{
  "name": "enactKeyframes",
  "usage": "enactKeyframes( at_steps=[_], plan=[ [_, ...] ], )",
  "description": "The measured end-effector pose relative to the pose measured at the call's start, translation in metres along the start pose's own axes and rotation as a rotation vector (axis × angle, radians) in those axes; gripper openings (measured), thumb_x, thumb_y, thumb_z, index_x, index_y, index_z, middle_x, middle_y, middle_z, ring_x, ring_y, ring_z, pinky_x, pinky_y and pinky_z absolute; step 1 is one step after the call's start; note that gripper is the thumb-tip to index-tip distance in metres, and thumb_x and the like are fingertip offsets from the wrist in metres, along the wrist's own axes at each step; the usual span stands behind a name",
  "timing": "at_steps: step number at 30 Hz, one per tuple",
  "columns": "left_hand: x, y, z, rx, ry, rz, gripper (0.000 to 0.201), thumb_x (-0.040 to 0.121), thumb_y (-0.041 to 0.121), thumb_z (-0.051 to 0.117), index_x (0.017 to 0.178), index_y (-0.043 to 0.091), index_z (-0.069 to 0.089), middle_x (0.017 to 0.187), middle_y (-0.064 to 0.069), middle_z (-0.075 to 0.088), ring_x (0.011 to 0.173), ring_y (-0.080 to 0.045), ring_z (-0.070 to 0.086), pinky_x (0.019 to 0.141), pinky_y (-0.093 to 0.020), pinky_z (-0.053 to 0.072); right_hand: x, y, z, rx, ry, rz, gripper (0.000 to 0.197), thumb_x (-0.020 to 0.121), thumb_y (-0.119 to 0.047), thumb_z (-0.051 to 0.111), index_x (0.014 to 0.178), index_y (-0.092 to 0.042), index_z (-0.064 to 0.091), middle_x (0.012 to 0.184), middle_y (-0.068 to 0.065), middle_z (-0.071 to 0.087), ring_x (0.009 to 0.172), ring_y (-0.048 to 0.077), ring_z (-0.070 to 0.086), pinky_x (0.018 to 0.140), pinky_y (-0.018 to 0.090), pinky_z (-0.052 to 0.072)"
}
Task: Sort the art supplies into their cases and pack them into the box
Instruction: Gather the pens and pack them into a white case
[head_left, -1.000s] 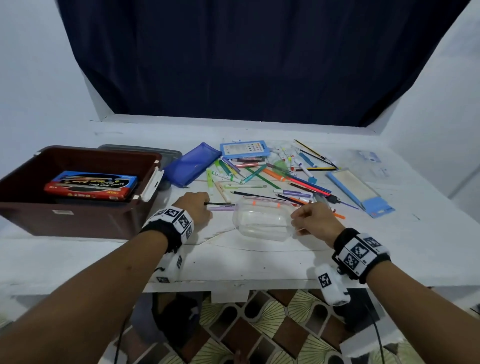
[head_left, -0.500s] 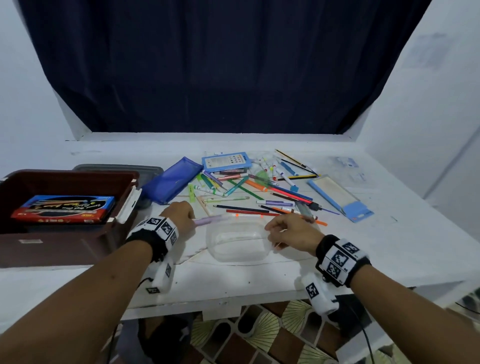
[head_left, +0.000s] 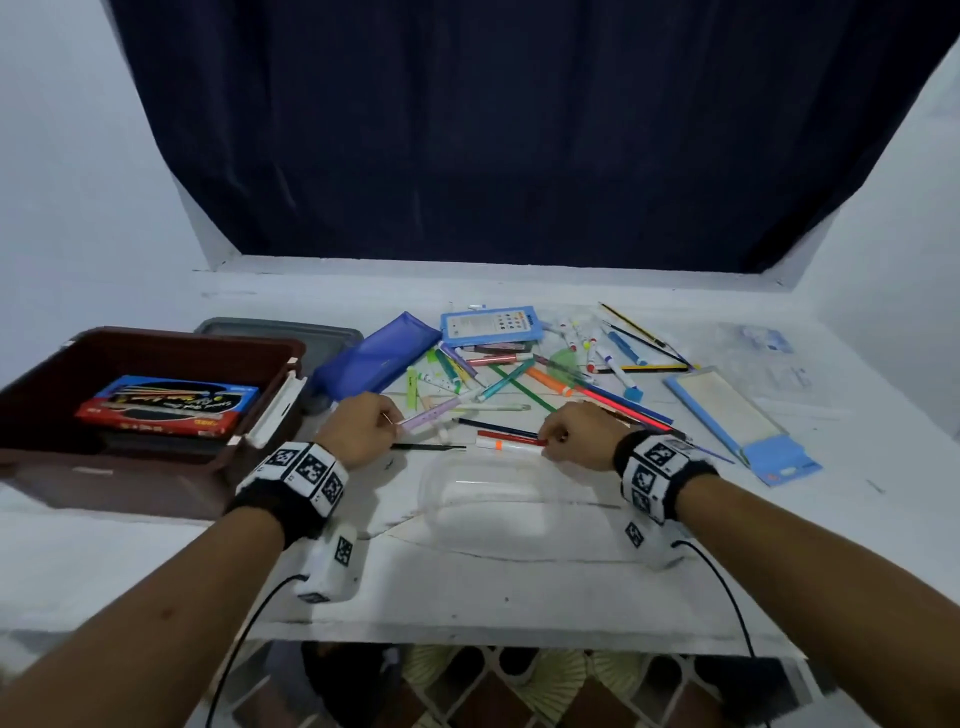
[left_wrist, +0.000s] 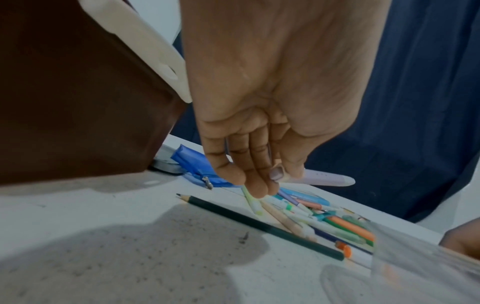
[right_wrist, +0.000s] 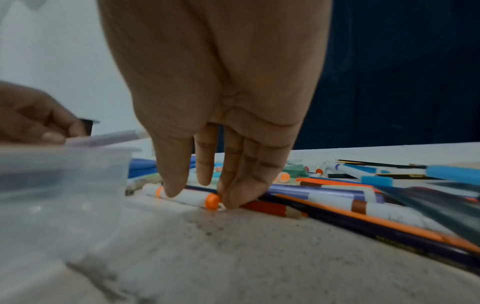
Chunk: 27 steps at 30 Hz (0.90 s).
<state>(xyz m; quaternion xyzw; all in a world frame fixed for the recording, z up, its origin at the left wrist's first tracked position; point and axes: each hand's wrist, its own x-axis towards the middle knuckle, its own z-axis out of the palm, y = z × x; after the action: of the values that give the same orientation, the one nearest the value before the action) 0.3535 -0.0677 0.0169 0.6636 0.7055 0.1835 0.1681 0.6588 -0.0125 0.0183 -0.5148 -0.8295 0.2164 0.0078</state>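
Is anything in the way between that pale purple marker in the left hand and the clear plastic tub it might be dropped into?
Nothing visible blocks it. The left hand pinches the purple marker above the table; the clear tub sits open-topped just nearer the person, with only a dark pencil lying flat between them.

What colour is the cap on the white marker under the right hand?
Orange; the white marker under the right hand shows it best in the right wrist view.

White table (head_left: 519, 597), brown box (head_left: 156, 483), clear container (head_left: 483, 499), blue pouch (head_left: 374, 353), scattered pens and pencils (head_left: 519, 384)
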Motion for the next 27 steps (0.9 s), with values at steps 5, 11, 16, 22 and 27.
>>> enactKeyframes(
  at_steps=[5,11,16,22,27],
  plan=[
    [0.004,0.004,0.004,0.035,-0.071,-0.058,0.009,0.086,0.014,0.064,0.094,0.016,0.068,0.082,0.002,0.064,0.083,-0.016,0.061,0.059,-0.018,0.038,0.025,0.017,0.003,-0.043,0.008,-0.008,0.015,0.084,-0.024,0.071,0.098,-0.018,0.069,0.086,-0.008,0.059,0.079,0.011,0.055,0.062,0.017,0.039],
    [0.031,0.016,0.012,0.040,-0.124,-0.057,0.009,0.087,0.011,0.063,0.095,0.013,0.066,0.100,-0.007,0.070,0.093,-0.023,0.066,0.085,-0.035,0.052,0.041,0.071,-0.025,-0.060,0.076,0.187,0.021,0.083,-0.016,0.072,0.103,-0.015,0.069,0.106,0.003,0.064,0.093,0.017,0.058,0.077,0.024,0.045],
    [0.054,0.025,0.019,0.193,-0.165,-0.029,0.018,0.090,0.019,0.063,0.104,0.010,0.068,0.104,-0.006,0.066,0.094,-0.021,0.059,0.079,-0.029,0.045,0.048,0.083,-0.027,-0.057,0.030,0.140,0.007,0.082,-0.019,0.075,0.089,-0.018,0.072,0.098,0.000,0.068,0.087,0.015,0.060,0.073,0.024,0.046],
    [0.067,0.026,0.025,0.182,-0.176,-0.046,0.008,0.090,0.018,0.061,0.095,0.018,0.066,0.099,-0.007,0.067,0.090,-0.021,0.058,0.078,-0.029,0.044,0.054,0.087,-0.038,0.028,-0.003,0.040,0.022,0.092,-0.007,0.057,0.105,-0.002,0.074,0.106,0.007,0.071,0.098,0.023,0.063,0.086,0.027,0.048],
    [0.070,0.025,0.031,0.171,-0.152,-0.060,0.010,0.090,0.020,0.060,0.097,0.018,0.067,0.095,-0.003,0.065,0.089,-0.019,0.057,0.077,-0.028,0.043,0.050,0.094,-0.047,0.085,0.015,0.120,0.026,0.086,0.001,0.051,0.065,0.004,0.066,0.069,0.021,0.063,0.063,0.022,0.052,0.060,0.028,0.043]
  ],
)
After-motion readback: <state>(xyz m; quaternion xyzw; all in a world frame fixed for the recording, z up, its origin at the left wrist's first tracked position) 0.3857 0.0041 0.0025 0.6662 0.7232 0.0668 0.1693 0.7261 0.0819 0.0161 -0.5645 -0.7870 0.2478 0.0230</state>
